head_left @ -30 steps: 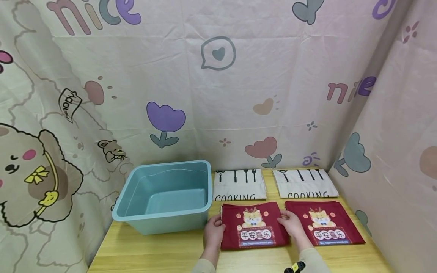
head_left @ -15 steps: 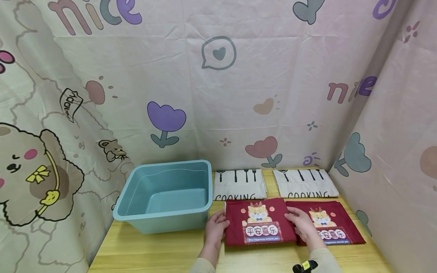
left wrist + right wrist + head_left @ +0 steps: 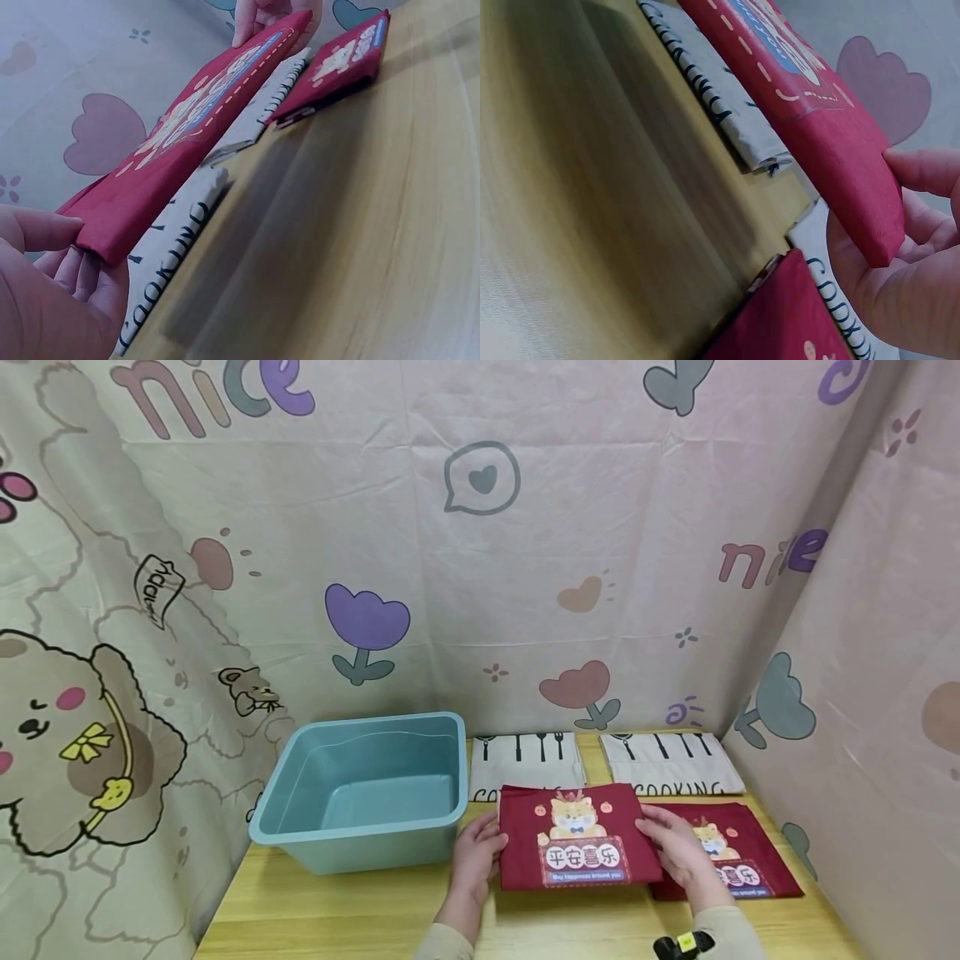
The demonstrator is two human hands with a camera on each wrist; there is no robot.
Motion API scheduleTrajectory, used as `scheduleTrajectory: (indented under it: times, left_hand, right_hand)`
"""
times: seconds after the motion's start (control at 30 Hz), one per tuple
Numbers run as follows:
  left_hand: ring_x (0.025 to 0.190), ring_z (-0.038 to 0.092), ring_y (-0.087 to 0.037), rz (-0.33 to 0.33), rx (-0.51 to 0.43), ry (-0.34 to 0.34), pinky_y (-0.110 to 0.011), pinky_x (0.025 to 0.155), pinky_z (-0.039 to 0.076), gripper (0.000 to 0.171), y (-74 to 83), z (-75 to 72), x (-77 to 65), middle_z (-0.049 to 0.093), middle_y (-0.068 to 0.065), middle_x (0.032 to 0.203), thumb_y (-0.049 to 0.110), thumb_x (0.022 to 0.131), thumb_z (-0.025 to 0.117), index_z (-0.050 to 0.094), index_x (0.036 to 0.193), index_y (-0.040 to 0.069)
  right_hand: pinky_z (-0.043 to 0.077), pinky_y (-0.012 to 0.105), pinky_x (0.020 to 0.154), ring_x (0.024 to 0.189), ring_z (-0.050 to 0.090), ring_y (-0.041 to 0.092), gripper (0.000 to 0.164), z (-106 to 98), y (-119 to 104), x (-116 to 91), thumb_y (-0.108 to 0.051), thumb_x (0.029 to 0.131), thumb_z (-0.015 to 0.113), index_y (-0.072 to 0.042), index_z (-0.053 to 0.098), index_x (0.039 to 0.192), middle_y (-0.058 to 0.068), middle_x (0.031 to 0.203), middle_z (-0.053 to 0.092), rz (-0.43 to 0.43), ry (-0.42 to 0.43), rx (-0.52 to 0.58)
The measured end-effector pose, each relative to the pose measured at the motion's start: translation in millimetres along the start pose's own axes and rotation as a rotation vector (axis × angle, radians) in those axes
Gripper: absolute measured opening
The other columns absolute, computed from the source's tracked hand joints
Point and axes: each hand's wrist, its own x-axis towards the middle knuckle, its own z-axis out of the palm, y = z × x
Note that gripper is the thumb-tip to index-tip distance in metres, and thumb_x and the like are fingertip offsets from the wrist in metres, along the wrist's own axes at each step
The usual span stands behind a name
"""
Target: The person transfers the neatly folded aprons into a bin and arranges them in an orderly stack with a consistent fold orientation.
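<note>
Printed curtain (image 3: 480, 560) hangs behind and beside a wooden table (image 3: 337, 902), where a blue tub (image 3: 375, 850) stands to the left. Two folded white cloths lie along the back: the left white cloth (image 3: 525, 767) near the tub and the right white cloth (image 3: 671, 764) farther over.

Between the hands, clear of the table, is a folded red cloth (image 3: 517, 852), print up. Left hand (image 3: 476, 853) pinches one end, thumb on top and fingers curled under; right hand (image 3: 677, 846) grips the opposite end the same way. Seen from the head, it covers part of the left white cloth and a corner of the other red cloth (image 3: 750, 868), which lies flat at the right; both wrist views show a gap below it.

Its middle has no hand under it, so it could sag or buckle if the hands drew together. Should a thumb and fingers catch only some of the layers, the rest might slip and unfold. Carried low, it could drag on the other red cloth and skew it, or knock the tub's rim. Uneven lifting would probably tip it and loosen the lower corner.
</note>
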Motion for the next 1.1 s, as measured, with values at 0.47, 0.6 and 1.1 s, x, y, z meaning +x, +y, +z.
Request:
scheduleTrajectory:
  times: [0.47,0.6,1.1]
  left_hand:
    - [0.089,0.067,-0.020,0.007,-0.052,-0.011,-0.038,0.077,0.056,0.052,17.9,7.0,-4.6,0.066,-0.015,0.119,-0.003,0.089,0.064,0.052,0.139,-0.001]
    - [0.091,0.067,-0.020,0.020,-0.072,-0.011,-0.039,0.079,0.056,0.053,22.4,10.6,-6.7,0.066,-0.015,0.119,-0.003,0.089,0.064,0.050,0.140,-0.003]
    - [0.097,0.062,-0.019,0.061,-0.064,-0.029,-0.042,0.086,0.055,0.052,42.0,22.9,-12.1,0.064,-0.014,0.119,-0.001,0.091,0.064,0.051,0.141,-0.002]
  right_hand:
    - [0.055,0.032,0.080,0.092,0.060,0.009,0.057,-6,-20,-5,-0.007,0.099,0.055,0.013,0.028,0.145,0.004,0.113,0.056,-0.027,-0.011,0.037]
    - [0.056,0.032,0.079,0.090,0.060,0.009,0.058,-8,-25,-6,-0.006,0.099,0.055,0.012,0.027,0.146,0.001,0.110,0.056,-0.029,-0.014,0.056]
    - [0.057,0.036,0.080,0.092,0.061,0.012,0.045,-16,-49,-14,-0.014,0.099,0.059,0.000,0.041,0.138,0.000,0.109,0.055,-0.042,-0.017,0.059]
